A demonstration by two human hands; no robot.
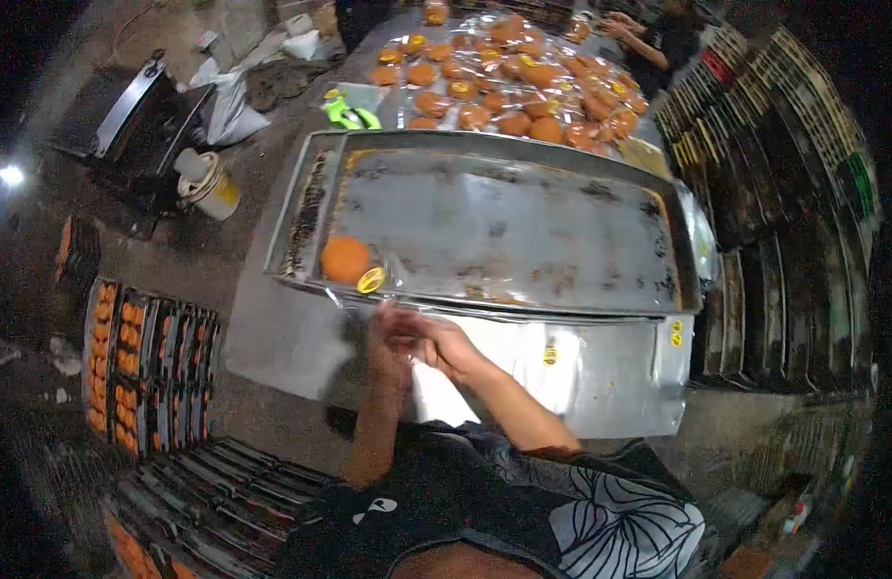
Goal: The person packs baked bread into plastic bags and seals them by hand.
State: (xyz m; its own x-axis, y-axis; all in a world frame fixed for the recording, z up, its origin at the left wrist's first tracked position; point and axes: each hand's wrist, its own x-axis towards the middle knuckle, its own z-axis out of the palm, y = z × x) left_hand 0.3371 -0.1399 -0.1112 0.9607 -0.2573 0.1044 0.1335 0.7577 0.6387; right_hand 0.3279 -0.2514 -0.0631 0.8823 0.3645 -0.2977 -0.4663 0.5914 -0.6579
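Both of my hands are close together in front of the tray's near edge. My left hand (393,333) is blurred, and its fingers are hard to make out. My right hand (448,347) has its fingers bent beside it; what they hold, if anything, is unclear. Just beyond them, one round orange-brown bun (345,260) lies at the near left corner of the large metal tray (504,227), with clear plastic and a yellow sticker (370,280) beside it. Clear plastic bags (600,372) with yellow labels lie on the metal table to the right of my hands.
Many bagged buns (513,82) are heaped beyond the tray, near a green tape dispenser (351,113). Another person's arm (634,41) shows at the back right. Racks (754,289) stand right; stacked trays of buns (127,357) and a bucket (212,185) are left.
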